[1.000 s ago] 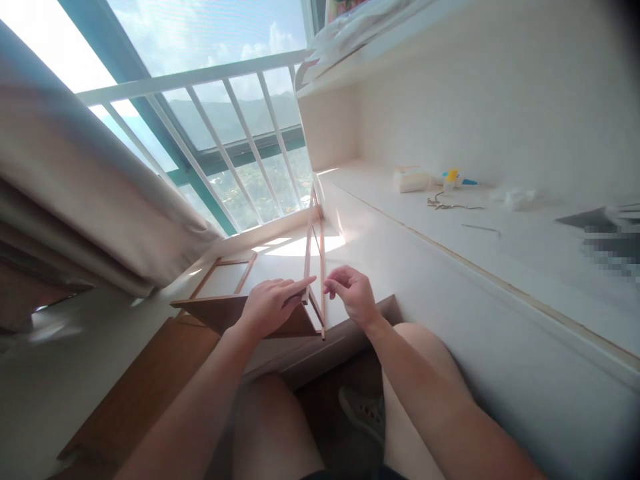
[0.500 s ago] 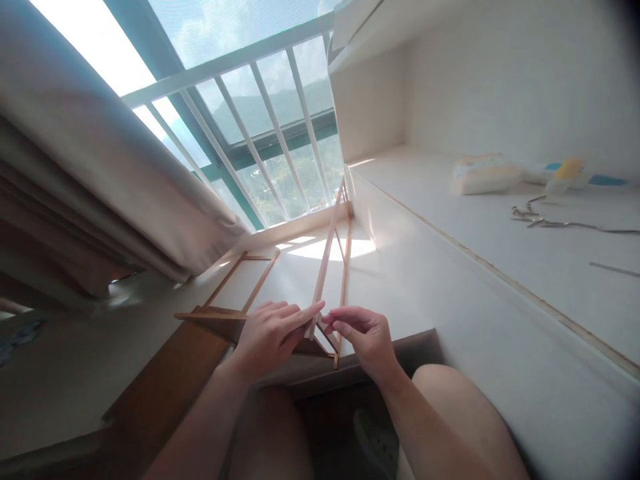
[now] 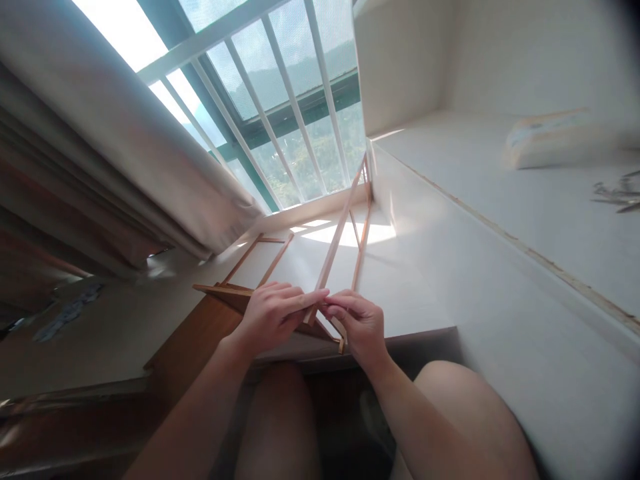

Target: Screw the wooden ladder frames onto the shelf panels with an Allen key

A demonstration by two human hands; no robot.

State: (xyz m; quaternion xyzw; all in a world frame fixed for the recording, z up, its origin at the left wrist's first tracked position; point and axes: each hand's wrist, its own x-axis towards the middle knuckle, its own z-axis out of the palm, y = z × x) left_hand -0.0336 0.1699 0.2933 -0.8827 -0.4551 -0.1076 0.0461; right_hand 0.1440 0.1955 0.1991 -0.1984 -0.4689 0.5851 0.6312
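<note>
A thin wooden stick frame (image 3: 345,227) stands on edge on the white ledge (image 3: 400,287), running from my hands to the window corner. A second flat stick frame (image 3: 260,257) lies to its left. My left hand (image 3: 273,317) rests on the near end of the frames, its forefinger stretched out to the upright frame's stick. My right hand (image 3: 357,323) pinches the upright frame's near end, fingertips meeting those of the left. What lies under the hands is hidden.
A curtain (image 3: 125,147) hangs at the left before a barred window (image 3: 280,113). At the right a white shelf (image 3: 525,207) carries a pale packet (image 3: 555,137) and metal bits (image 3: 617,197). A brown board (image 3: 185,347) lies below the ledge. My knees are at the bottom.
The view has swung left and down. My right hand has closed in on the upright frame's near end until its fingertips meet the left hand's forefinger.
</note>
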